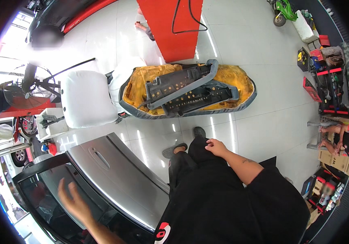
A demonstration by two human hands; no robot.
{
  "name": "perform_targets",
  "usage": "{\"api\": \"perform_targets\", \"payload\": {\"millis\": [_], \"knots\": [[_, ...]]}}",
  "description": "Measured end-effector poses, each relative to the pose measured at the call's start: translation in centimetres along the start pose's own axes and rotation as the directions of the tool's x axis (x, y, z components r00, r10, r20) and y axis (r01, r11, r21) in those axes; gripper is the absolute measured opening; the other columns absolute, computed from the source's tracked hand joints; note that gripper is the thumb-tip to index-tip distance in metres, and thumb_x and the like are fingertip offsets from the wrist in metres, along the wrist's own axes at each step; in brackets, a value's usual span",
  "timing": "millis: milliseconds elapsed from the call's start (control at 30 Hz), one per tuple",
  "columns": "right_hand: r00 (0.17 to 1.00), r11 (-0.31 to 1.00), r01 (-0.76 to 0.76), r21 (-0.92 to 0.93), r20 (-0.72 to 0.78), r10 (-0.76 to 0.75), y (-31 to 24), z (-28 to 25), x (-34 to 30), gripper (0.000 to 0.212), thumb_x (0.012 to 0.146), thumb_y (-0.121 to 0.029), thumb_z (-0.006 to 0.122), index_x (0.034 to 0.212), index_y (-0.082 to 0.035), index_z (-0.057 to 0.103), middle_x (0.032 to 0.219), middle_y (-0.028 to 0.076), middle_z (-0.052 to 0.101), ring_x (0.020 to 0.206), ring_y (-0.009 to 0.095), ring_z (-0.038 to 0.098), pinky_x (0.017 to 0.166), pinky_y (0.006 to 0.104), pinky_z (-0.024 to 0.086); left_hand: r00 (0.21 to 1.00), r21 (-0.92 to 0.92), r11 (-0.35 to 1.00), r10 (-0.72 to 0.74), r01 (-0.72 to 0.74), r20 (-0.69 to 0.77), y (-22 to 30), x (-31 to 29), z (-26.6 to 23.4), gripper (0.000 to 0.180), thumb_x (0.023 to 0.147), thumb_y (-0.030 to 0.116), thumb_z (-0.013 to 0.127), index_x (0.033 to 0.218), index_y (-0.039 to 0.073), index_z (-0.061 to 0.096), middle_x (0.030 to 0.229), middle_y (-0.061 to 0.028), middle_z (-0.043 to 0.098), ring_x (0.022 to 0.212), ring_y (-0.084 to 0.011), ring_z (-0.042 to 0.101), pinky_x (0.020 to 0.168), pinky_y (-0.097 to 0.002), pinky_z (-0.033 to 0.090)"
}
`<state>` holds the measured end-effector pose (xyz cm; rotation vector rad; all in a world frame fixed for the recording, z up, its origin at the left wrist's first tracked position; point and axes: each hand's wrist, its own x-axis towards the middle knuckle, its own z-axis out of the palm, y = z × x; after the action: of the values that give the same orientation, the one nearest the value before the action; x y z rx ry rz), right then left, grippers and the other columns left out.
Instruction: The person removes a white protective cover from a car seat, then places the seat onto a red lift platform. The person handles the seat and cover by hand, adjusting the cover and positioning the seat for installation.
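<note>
Silver metal car door (119, 179): probably stiff and heavyish, best grabbed by its slim silver handle (100, 160). Left hand (76, 203) spread, nothing gripped; right hand's (216, 148) grip can't be told.

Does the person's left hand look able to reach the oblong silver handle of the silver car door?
Probably yes: the left hand appears empty, by the dark window glass near the handle, and nothing visible blocks the way.
</note>
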<state>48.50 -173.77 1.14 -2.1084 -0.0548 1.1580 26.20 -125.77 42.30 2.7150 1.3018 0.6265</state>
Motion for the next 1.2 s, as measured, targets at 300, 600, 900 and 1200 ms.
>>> {"api": "perform_targets", "payload": {"millis": [300, 600, 900, 1200], "knots": [[0.956, 0.963, -0.209, 0.168, -0.173, 0.237, 7.6, -6.6, -3.1, 0.049, 0.089, -0.033, 0.08, 0.129, -0.006, 0.068, 0.105, 0.013, 0.078, 0.094, 0.026, 0.075, 0.084, 0.0389, 0.058, 0.64, -0.348, 0.766, -0.105, 0.54, 0.761, 7.9, -8.1, 25.9, 0.049, 0.104, 0.029, 0.068, 0.137, -0.006, 0.063, 0.135, -0.0203, 0.068, 0.127, -0.0277, 0.064, 0.109, -0.038, 0.048], [0.91, 0.906, -0.255, 0.337, -0.232, 0.343, 5.0, -3.9, -3.5, 0.045, 0.093, -0.026, 0.077, 0.131, -0.003, 0.066, 0.112, 0.012, 0.075, 0.105, 0.025, 0.073, 0.094, 0.0366, 0.056, 0.293, -0.13, 0.632, -0.161, 0.764, 0.943, 7.0, -9.3, 46.4, 0.061, 0.102, 0.043, 0.067, 0.139, -0.005, 0.061, 0.127, -0.0163, 0.069, 0.117, -0.0262, 0.063, 0.105, -0.0375, 0.047], [0.91, 0.871, -0.195, 0.451, -0.247, 0.332, 2.1, 1.5, 2.4, 0.047, 0.092, -0.025, 0.079, 0.132, -0.005, 0.066, 0.116, 0.013, 0.076, 0.106, 0.026, 0.074, 0.095, 0.0379, 0.057, 0.137, 0.074, 0.506, -0.368, 0.86, 0.92, 8.1, -3.7, 60.1, 0.099, 0.087, 0.067, 0.075, 0.159, 0.011, 0.037, 0.151, -0.0167, 0.051, 0.129, -0.0339, 0.056, 0.105, -0.0505, 0.041], [0.924, 0.694, -0.283, 0.662, -0.006, 0.383, 5.2, 2.0, 14.2, 0.048, 0.099, -0.024, 0.072, 0.141, -0.004, 0.058, 0.12, 0.009, 0.069, 0.106, 0.016, 0.064, 0.094, 0.0307, 0.05, 0.065, -0.154, -0.295, -0.293, 0.943, 0.954, 10.9, -6.1, 72.9, 0.085, 0.084, 0.056, 0.085, 0.146, 0.008, 0.052, 0.143, -0.0137, 0.052, 0.133, -0.0357, 0.053, 0.115, -0.0519, 0.04]]}}
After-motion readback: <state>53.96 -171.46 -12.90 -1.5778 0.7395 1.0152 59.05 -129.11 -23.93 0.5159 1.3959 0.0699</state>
